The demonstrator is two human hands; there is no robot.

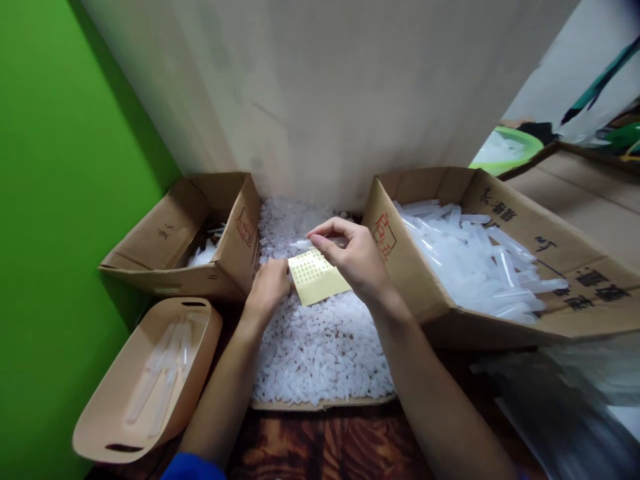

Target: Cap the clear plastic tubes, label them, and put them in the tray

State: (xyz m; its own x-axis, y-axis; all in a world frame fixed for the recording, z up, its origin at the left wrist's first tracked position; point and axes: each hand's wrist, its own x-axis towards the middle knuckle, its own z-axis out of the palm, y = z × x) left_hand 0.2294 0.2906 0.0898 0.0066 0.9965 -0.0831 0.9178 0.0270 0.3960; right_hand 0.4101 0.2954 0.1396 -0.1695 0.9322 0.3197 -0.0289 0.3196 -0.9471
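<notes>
A pale yellow sticker sheet (pixel 320 283) with rows of small dots is held at its left edge by my left hand (pixel 270 287), whose fingers are closed. Over the sheet's upper right part, my right hand (pixel 353 250) has its thumb and index finger pinched together. Something clear and faint shows near those fingertips, too small and blurred to name. Below both hands spreads a layer of small white translucent plastic pieces (pixel 325 353) in a shallow cardboard tray (pixel 325 403).
A cardboard box (pixel 170 230) with a few clear pieces stands left; another box (pixel 405 260) full of translucent plastic tubes (pixel 480 267) stands right. At front left is a beige basket (pixel 95 400) holding several tubes. A grey wall (pixel 320 87) rises behind; a green bowl (pixel 530 147) is at far right.
</notes>
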